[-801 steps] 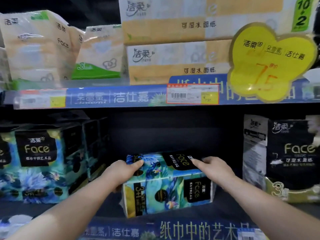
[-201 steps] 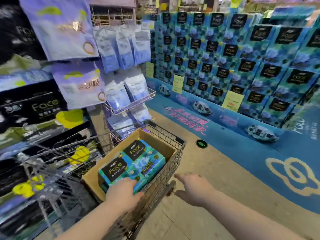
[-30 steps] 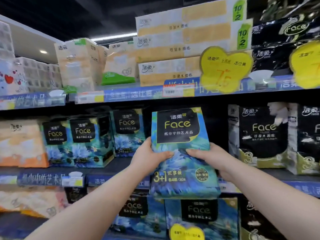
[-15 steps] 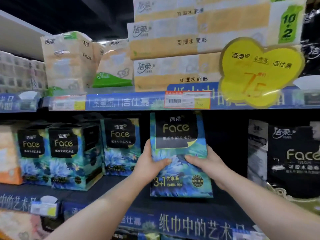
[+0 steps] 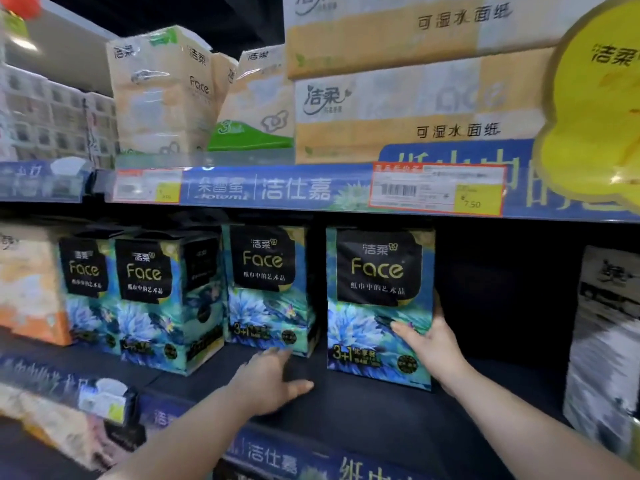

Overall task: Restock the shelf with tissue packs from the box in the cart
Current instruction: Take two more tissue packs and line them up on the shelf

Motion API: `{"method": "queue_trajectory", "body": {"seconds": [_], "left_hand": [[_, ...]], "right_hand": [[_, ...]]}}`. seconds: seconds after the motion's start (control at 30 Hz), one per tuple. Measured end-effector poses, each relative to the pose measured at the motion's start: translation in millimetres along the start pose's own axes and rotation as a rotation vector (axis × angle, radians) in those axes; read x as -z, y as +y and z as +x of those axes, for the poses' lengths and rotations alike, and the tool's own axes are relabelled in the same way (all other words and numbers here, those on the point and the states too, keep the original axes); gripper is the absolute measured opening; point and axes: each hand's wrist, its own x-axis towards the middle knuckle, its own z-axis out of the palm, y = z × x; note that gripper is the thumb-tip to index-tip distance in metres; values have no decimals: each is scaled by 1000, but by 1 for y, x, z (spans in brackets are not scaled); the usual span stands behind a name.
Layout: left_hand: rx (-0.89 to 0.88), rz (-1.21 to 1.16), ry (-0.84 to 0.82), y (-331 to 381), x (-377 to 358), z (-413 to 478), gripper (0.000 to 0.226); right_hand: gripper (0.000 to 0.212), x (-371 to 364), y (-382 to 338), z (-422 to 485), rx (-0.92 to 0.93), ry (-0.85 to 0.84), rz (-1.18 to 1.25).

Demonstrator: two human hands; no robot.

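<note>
A blue floral "Face" tissue pack (image 5: pixel 379 306) stands upright on the dark middle shelf (image 5: pixel 346 407). My right hand (image 5: pixel 429 344) grips its lower right edge, thumb across the front. My left hand (image 5: pixel 268 381) is off the pack, fingers spread, hovering low over the shelf between this pack and the neighbouring upright pack (image 5: pixel 268 289) to its left. Two more matching packs (image 5: pixel 149 299) stand further left. The cart and box are out of view.
A black "Face" pack (image 5: pixel 606 341) stands at the right, with a dark gap between it and the held pack. Beige and yellow tissue packs (image 5: pixel 398 98) fill the upper shelf, whose blue edge strip (image 5: pixel 277 188) carries price labels. A yellow price sign (image 5: pixel 595 109) hangs top right.
The pack has gone from both hands in front of the shelf to standing on it. My left hand has let go and dropped to the shelf; my right hand slid to the pack's right edge.
</note>
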Motion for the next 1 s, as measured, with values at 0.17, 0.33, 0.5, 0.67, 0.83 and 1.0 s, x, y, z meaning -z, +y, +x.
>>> {"method": "queue_trajectory", "body": {"seconds": [0.17,0.33,0.5,0.67,0.83,1.0], "left_hand": [[4,151,-124,-11,-12,3,85],[-4,177,-111,-16,-16,9,79],[0,200,-106,-12,-14,5,76],[-1,208,-80,-11,-14,2,77],[-2,193,-60,-12,-16,2,77],[2,197,-59,-12,-16,2,78]], "right_hand": [[40,-11,6,22,-65,-2,-48],[95,-27,-2,29,29,14,7],[110,-30,-7,35,80,-70,-17],[117,-16,-4,37,102,-188,-94],[119,-21,0,29,46,-104,-146],[92,-28,2,31,-31,-43,-190]]}}
